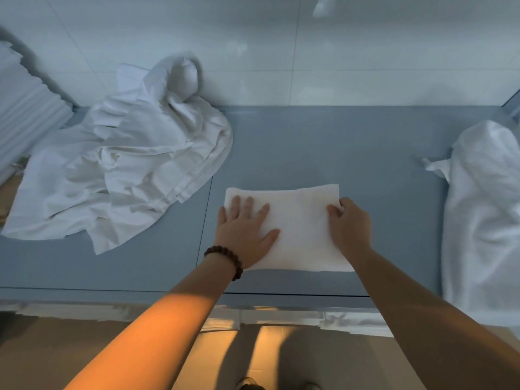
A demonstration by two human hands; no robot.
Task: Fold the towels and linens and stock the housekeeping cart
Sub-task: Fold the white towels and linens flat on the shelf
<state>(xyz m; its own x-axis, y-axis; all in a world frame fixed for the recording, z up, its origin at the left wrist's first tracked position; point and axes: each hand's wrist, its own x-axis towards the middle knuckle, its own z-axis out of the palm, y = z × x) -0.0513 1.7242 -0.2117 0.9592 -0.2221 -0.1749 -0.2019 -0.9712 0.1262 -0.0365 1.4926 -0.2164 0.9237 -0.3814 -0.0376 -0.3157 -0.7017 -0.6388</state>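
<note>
well, the folded towel (298, 226) lay on the grey table (337, 142); the left hand (244, 232) pressed flat with fingers spread on it, the right hand (349, 223) pinched its right edge.

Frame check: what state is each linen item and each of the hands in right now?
small towel: folded into a flat rectangle, lying on the table.
left hand: flat, fingers straight, pressing on the small towel.
right hand: pinching the small towel's right edge.
left sheet: unfolded, crumpled in a heap.
right linen: unfolded, bunched.
</note>
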